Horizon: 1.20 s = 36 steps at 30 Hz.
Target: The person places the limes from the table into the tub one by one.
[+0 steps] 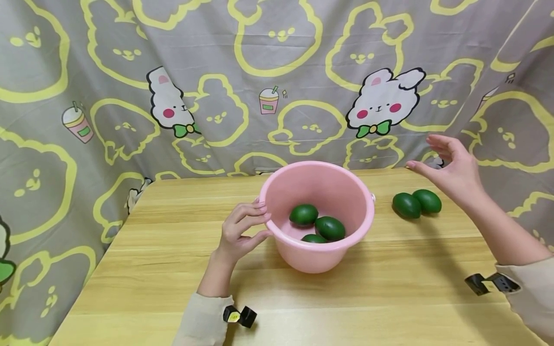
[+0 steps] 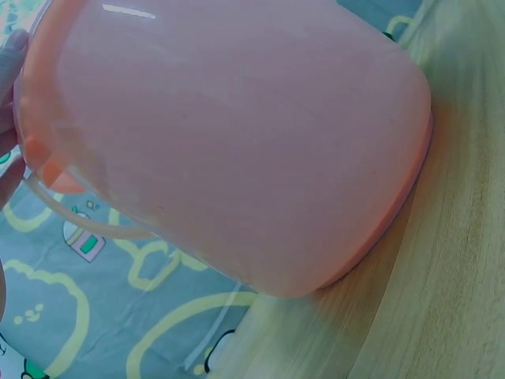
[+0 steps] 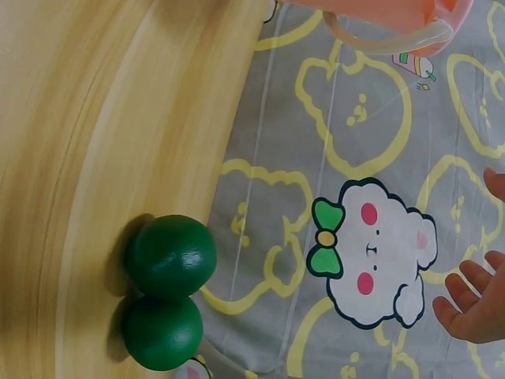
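A pink bucket (image 1: 318, 254) stands upright on the table, its mouth turned toward the head camera. My left hand (image 1: 240, 228) grips the left side of its rim, and a few of those fingers (image 2: 9, 71) show at the edge of the left wrist view. Inside lie three dark green, lime-like fruits (image 1: 330, 228); the nearest is partly hidden by the rim. To the right of the bucket, two more green fruits (image 3: 171, 257) touch each other on the table. Above and right of them, my right hand (image 1: 459, 168) is raised with thumb and fingers apart, holding nothing.
The wooden table (image 1: 151, 269) ends at the back against a grey curtain (image 1: 216, 62) with yellow outlines and cartoon rabbits. A pale handle (image 2: 87, 221) hangs at the bucket's rim. Small black devices (image 1: 240, 316) sit at both wrists.
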Motion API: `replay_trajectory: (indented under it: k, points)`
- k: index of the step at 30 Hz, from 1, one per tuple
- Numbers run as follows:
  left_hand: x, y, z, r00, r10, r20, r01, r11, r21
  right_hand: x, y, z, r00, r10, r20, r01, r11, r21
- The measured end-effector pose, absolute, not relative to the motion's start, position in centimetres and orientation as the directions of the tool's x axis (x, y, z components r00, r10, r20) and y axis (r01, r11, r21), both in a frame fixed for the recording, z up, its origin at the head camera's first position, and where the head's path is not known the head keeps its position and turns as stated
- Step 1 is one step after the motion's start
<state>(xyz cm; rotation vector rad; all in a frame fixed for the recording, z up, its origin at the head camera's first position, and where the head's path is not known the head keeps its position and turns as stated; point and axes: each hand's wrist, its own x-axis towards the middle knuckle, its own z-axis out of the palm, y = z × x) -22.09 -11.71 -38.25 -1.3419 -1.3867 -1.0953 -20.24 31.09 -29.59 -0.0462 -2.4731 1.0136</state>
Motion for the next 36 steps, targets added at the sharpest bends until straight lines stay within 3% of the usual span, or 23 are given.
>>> replay_trajectory:
  k: [20, 36]
  points:
    - [-22.2, -11.7, -38.4, -0.003, 0.214, 0.977, 1.000, 0.030, -0.004, -21.7, 32.0, -30.9, -0.909, 0.222, 0.353, -0.105, 0.698, -0.708]
    - [-22.1, -11.7, -38.4, -0.026, 0.209, 0.978, 1.000, 0.013, 0.024, -22.2, 32.4, -31.8, -0.929, 0.238, 0.283, -0.034, 0.708, -0.705]
